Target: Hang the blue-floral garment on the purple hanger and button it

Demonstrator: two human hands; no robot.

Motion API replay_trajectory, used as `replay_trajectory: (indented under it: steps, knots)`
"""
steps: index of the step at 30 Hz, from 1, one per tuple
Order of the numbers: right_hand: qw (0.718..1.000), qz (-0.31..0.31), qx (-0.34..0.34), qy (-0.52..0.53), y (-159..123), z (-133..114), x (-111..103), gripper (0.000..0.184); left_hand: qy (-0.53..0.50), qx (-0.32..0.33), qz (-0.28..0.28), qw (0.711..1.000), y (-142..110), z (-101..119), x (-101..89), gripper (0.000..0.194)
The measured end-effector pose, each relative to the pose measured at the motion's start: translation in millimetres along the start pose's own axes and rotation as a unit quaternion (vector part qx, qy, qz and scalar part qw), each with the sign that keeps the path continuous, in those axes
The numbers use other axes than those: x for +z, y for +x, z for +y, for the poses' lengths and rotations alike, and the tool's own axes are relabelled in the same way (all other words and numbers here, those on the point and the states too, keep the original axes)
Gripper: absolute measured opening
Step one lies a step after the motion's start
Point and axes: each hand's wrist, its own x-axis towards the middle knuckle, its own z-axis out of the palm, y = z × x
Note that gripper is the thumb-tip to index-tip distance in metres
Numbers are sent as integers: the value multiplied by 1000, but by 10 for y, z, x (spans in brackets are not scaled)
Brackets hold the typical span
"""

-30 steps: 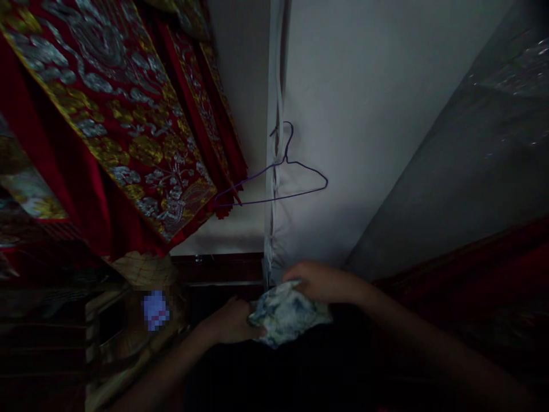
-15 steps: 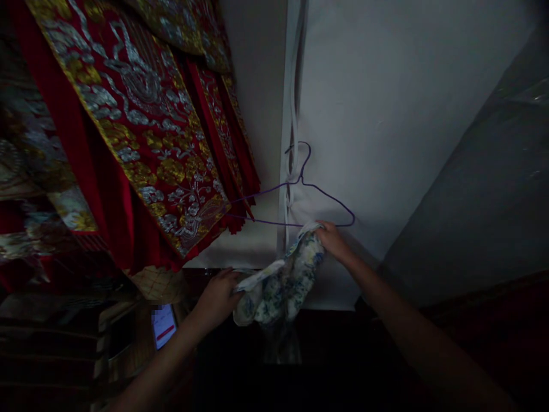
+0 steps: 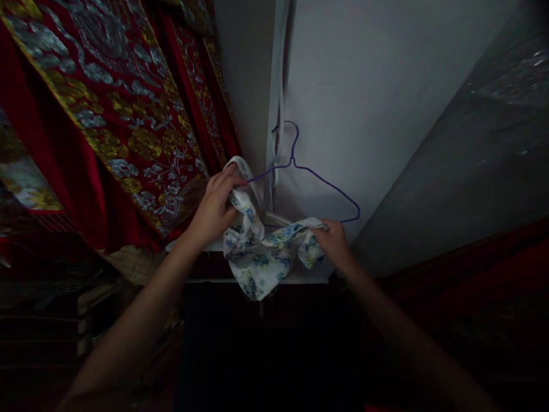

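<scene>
A purple wire hanger [image 3: 319, 180] hangs by its hook from a white cord [image 3: 281, 103] against a pale wall. A small white garment with blue flowers [image 3: 261, 252] droops below the hanger. My left hand [image 3: 217, 203] grips the garment's white strap at the hanger's left end. Lower down, my right hand [image 3: 332, 243] pinches the garment's other edge beneath the hanger's right arm. Both hands are closed on the cloth.
Red cloth with gold and silver embroidery [image 3: 124, 109] hangs at the left, close to my left hand. A grey sloping panel [image 3: 467, 154] fills the right. Dark wooden furniture [image 3: 266, 337] lies below in shadow.
My left hand has risen with the strap from below the hanger to its left end. My right hand stays near the hanger's right end. The garment has spread out between the hands.
</scene>
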Motion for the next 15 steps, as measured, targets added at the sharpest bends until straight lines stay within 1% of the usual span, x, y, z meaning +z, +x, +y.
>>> replay_trajectory:
  steps: [2, 3, 5, 6, 7, 9, 11, 12, 13, 14, 15]
  knots:
    - [999, 13, -12, 49, -218, -47, 251, 21, 16, -3, -32, 999, 200, -57, 54, 73]
    - [997, 15, -23, 65, -300, -75, 345, 20, 22, -9, -43, 999, 277, -109, 79, 77]
    - [995, 15, -54, 82, -389, -128, 430, 21, 22, -12, -50, 998, 382, -243, 104, 76]
    - [994, 14, -68, 83, -400, -148, 412, 26, 15, -6, -54, 998, 414, -313, 100, 73]
    - [993, 18, -78, 81, -396, -160, 354, 33, 7, 4, -62, 998, 434, -378, 84, 71]
    - [992, 53, -89, 67, -368, -166, 142, 50, -12, 18, -83, 996, 454, -476, 26, 70]
    - [988, 114, -84, 58, -343, -165, -161, 66, -39, 14, -103, 994, 461, -516, -44, 69]
    - [986, 134, -74, 62, -332, -172, -330, 74, -60, 4, -113, 992, 465, -514, -75, 67]
    - [987, 134, -56, 69, -320, -186, -504, 80, -88, -13, -124, 988, 474, -499, -103, 63]
    - [991, 111, -27, 76, -301, -210, -678, 83, -126, -39, -134, 982, 489, -473, -128, 58]
    - [994, 72, 7, 80, -274, -243, -848, 82, -172, -75, -145, 972, 510, -439, -151, 51]
